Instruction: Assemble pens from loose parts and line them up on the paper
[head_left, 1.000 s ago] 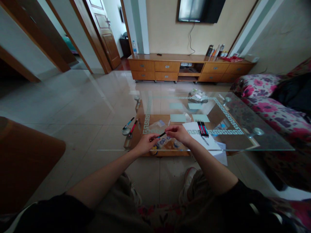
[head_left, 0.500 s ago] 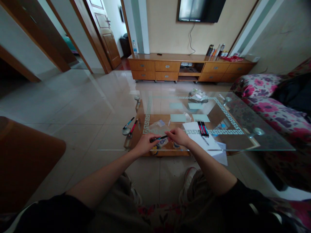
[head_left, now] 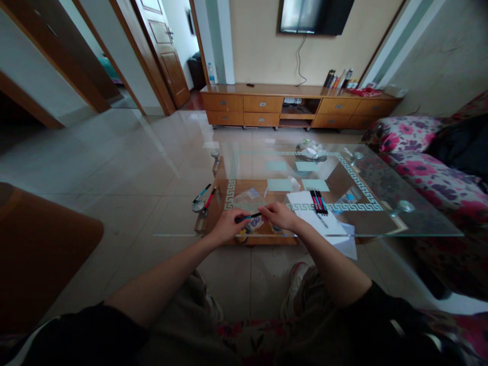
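A black and blue pen (head_left: 249,217) is held level between my two hands, above the near edge of the glass table (head_left: 419,213). My left hand (head_left: 227,225) is closed round its left end, and the fingertips of my right hand (head_left: 280,215) pinch its right end. To the left, a blue and black pen (head_left: 202,193) and a red and black pen (head_left: 210,199) lie apart on the glass. Several red, blue and black pens (head_left: 318,202) lie side by side on white paper (head_left: 316,218), right of my right hand.
A bowl of crumpled wrappers (head_left: 311,151) stands at the table's far side. Packets (head_left: 251,226) show near and beneath my hands. A brown rounded furniture piece (head_left: 46,244) is at the left, and a floral sofa (head_left: 430,173) at the right. A wooden TV cabinet (head_left: 263,104) stands beyond.
More of the pen's blue part shows between my hands now. My right hand has shifted very slightly; the other pens and the paper have stayed where they were.
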Demonstrator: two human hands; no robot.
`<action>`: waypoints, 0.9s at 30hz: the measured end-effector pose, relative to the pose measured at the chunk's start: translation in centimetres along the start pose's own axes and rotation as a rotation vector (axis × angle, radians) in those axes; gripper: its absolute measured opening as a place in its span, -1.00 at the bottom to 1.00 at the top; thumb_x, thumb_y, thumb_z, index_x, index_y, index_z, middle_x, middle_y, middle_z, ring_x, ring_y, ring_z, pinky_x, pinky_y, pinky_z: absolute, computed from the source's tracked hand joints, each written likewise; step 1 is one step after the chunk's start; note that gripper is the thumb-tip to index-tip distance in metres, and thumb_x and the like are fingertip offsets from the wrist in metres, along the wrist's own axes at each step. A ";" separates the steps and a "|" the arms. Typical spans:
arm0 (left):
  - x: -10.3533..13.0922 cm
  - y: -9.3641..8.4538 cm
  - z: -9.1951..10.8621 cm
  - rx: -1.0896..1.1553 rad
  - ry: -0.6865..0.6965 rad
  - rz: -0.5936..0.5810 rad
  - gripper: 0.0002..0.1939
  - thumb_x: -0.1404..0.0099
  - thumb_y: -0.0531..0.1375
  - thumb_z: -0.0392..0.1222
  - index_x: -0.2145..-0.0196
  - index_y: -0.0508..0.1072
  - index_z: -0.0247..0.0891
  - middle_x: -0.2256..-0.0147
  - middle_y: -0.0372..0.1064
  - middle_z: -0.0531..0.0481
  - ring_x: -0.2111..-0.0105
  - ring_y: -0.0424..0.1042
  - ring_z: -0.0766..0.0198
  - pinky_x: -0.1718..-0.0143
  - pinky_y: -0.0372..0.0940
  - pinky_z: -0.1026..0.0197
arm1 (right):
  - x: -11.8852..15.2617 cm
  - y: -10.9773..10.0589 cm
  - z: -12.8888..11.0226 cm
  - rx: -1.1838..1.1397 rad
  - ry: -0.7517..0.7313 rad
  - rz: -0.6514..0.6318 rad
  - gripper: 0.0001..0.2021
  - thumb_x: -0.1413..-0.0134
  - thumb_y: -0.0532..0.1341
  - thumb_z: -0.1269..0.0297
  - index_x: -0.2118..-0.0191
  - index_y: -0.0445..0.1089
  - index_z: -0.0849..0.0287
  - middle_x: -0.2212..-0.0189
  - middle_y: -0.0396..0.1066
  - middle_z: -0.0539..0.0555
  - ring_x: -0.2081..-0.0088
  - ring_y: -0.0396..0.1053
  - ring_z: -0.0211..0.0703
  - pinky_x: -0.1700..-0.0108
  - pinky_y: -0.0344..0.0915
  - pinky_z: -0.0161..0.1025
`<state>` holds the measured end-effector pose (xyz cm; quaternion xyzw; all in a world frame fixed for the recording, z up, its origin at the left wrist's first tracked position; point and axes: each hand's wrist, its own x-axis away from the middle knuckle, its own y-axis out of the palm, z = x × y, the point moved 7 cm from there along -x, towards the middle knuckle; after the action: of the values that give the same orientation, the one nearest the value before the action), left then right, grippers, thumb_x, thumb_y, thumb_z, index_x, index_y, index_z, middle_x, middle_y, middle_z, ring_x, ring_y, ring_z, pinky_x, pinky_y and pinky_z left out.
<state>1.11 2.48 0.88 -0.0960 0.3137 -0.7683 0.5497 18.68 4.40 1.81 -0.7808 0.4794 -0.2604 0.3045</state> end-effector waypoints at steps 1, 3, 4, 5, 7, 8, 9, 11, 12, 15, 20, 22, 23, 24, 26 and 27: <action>0.0 0.0 0.1 -0.002 0.004 0.003 -0.83 -0.27 0.27 -0.16 0.21 0.60 -0.23 0.25 0.56 -0.05 0.24 0.51 0.21 0.17 0.35 0.19 | 0.0 -0.1 -0.2 -0.006 -0.013 0.016 -0.56 -0.29 0.09 0.00 0.45 0.46 0.23 0.55 0.42 0.02 0.51 0.29 -0.27 0.44 0.05 -0.33; -0.1 0.0 0.2 -0.004 0.007 0.006 -0.83 -0.27 0.27 -0.16 0.22 0.60 -0.23 0.26 0.56 -0.04 0.25 0.51 0.21 0.17 0.35 0.19 | 0.1 -0.3 -0.5 -0.004 -0.044 0.033 -0.66 -0.24 0.17 0.06 0.38 0.47 0.23 0.48 0.46 0.04 0.46 0.32 -0.26 0.42 0.06 -0.34; -0.1 0.0 0.2 -0.002 0.007 0.003 -0.83 -0.26 0.27 -0.15 0.22 0.60 -0.22 0.25 0.56 -0.04 0.25 0.51 0.20 0.17 0.35 0.19 | 0.1 -0.2 -0.5 0.007 -0.049 0.031 -0.65 -0.25 0.16 0.07 0.40 0.47 0.23 0.50 0.45 0.04 0.47 0.31 -0.26 0.43 0.05 -0.33; -0.1 0.0 0.2 0.002 0.006 0.000 -0.83 -0.26 0.27 -0.15 0.21 0.60 -0.22 0.25 0.56 -0.05 0.25 0.51 0.20 0.16 0.35 0.18 | 0.1 -0.1 -0.5 0.021 -0.044 0.020 -0.60 -0.28 0.12 0.05 0.46 0.45 0.23 0.56 0.41 0.03 0.51 0.29 -0.26 0.44 0.04 -0.32; -0.1 0.2 0.1 0.017 0.006 -0.009 -0.81 -0.26 0.28 -0.13 0.21 0.61 -0.22 0.25 0.56 -0.06 0.25 0.51 0.19 0.16 0.36 0.18 | 0.1 0.1 -0.3 0.039 -0.016 -0.011 -0.45 -0.34 0.01 -0.02 0.56 0.41 0.21 0.67 0.32 0.01 0.58 0.22 -0.27 0.47 0.00 -0.30; 0.0 0.2 0.0 0.025 0.006 -0.010 -0.80 -0.26 0.28 -0.12 0.20 0.61 -0.21 0.25 0.56 -0.06 0.25 0.51 0.19 0.17 0.36 0.17 | 0.1 0.2 -0.2 0.034 -0.010 -0.014 -0.43 -0.34 -0.01 -0.04 0.56 0.41 0.21 0.67 0.31 0.01 0.58 0.21 -0.27 0.48 0.00 -0.30; 0.0 0.2 -0.1 0.029 0.006 -0.007 -0.80 -0.26 0.28 -0.11 0.20 0.61 -0.21 0.25 0.56 -0.07 0.25 0.51 0.18 0.17 0.36 0.17 | 0.2 0.2 -0.2 0.018 -0.018 -0.006 -0.46 -0.32 0.03 -0.06 0.52 0.44 0.21 0.64 0.35 0.01 0.57 0.23 -0.27 0.47 0.01 -0.30; 0.0 0.1 -0.3 0.030 -0.001 0.005 -0.80 -0.26 0.28 -0.10 0.21 0.61 -0.21 0.25 0.56 -0.07 0.25 0.51 0.17 0.17 0.37 0.17 | 0.2 0.0 -0.5 -0.019 -0.059 0.026 -0.60 -0.22 0.17 -0.04 0.37 0.49 0.22 0.53 0.45 0.03 0.51 0.29 -0.26 0.45 0.05 -0.33; -0.1 0.1 -0.4 0.029 -0.006 0.011 -0.80 -0.26 0.28 -0.10 0.21 0.61 -0.21 0.25 0.56 -0.07 0.25 0.51 0.17 0.18 0.37 0.17 | 0.3 -0.1 -0.6 -0.026 -0.083 0.044 -0.65 -0.18 0.23 -0.01 0.32 0.50 0.22 0.49 0.47 0.03 0.49 0.31 -0.26 0.44 0.06 -0.34; -0.1 -0.1 -0.4 0.027 -0.016 0.022 -0.80 -0.24 0.30 -0.10 0.22 0.62 -0.22 0.26 0.56 -0.07 0.27 0.51 0.17 0.18 0.36 0.17 | 0.3 -0.2 -0.9 0.000 -0.092 0.047 -0.58 -0.24 0.17 -0.01 0.47 0.47 0.23 0.59 0.42 0.03 0.53 0.28 -0.27 0.45 0.06 -0.33; -0.2 -0.3 0.1 0.023 0.010 0.040 -0.83 -0.23 0.31 -0.12 0.25 0.63 -0.21 0.28 0.54 -0.06 0.27 0.50 0.19 0.20 0.34 0.19 | 0.3 -0.2 -0.9 -0.027 -0.044 0.017 -0.51 -0.30 0.08 -0.04 0.45 0.50 0.22 0.59 0.42 0.04 0.54 0.29 -0.26 0.45 0.06 -0.32; -0.2 -0.4 0.2 0.025 0.013 0.048 -0.82 -0.24 0.31 -0.11 0.24 0.63 -0.21 0.28 0.54 -0.06 0.27 0.49 0.19 0.21 0.34 0.19 | 0.4 -0.4 -1.2 -0.022 -0.090 0.033 -0.65 -0.21 0.21 0.01 0.34 0.52 0.22 0.51 0.47 0.03 0.50 0.31 -0.26 0.44 0.06 -0.33; -0.2 -0.4 0.2 0.027 0.012 0.047 -0.81 -0.23 0.31 -0.10 0.23 0.63 -0.21 0.29 0.54 -0.06 0.28 0.49 0.20 0.21 0.33 0.20 | 0.4 -0.4 -1.4 -0.009 -0.102 0.033 -0.66 -0.21 0.21 0.03 0.36 0.51 0.22 0.52 0.46 0.03 0.50 0.30 -0.27 0.44 0.06 -0.33; -0.2 -0.4 0.2 0.029 0.012 0.043 -0.81 -0.23 0.31 -0.10 0.24 0.63 -0.21 0.30 0.54 -0.05 0.29 0.49 0.20 0.21 0.33 0.20 | 0.5 -0.3 -1.4 0.004 -0.098 0.021 -0.63 -0.24 0.18 0.03 0.41 0.50 0.23 0.55 0.44 0.02 0.52 0.29 -0.27 0.44 0.05 -0.33; -0.2 -0.3 0.2 0.034 0.008 0.030 -0.82 -0.22 0.32 -0.10 0.27 0.63 -0.21 0.32 0.53 -0.04 0.31 0.48 0.21 0.24 0.32 0.22 | 0.5 0.0 -1.2 0.013 -0.056 -0.020 -0.49 -0.32 0.05 0.01 0.55 0.44 0.22 0.64 0.37 0.02 0.58 0.23 -0.29 0.46 0.03 -0.32; -0.2 -0.3 0.3 0.038 0.005 0.026 -0.83 -0.22 0.32 -0.10 0.29 0.63 -0.22 0.33 0.53 -0.04 0.32 0.47 0.22 0.26 0.32 0.23 | 0.5 0.1 -1.1 0.005 -0.037 -0.034 -0.44 -0.34 0.01 -0.01 0.57 0.43 0.22 0.66 0.36 0.02 0.60 0.22 -0.29 0.47 0.02 -0.31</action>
<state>1.06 2.58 1.35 -0.0795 0.3018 -0.7670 0.5606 18.08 3.65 2.51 -0.7927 0.4599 -0.2521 0.3106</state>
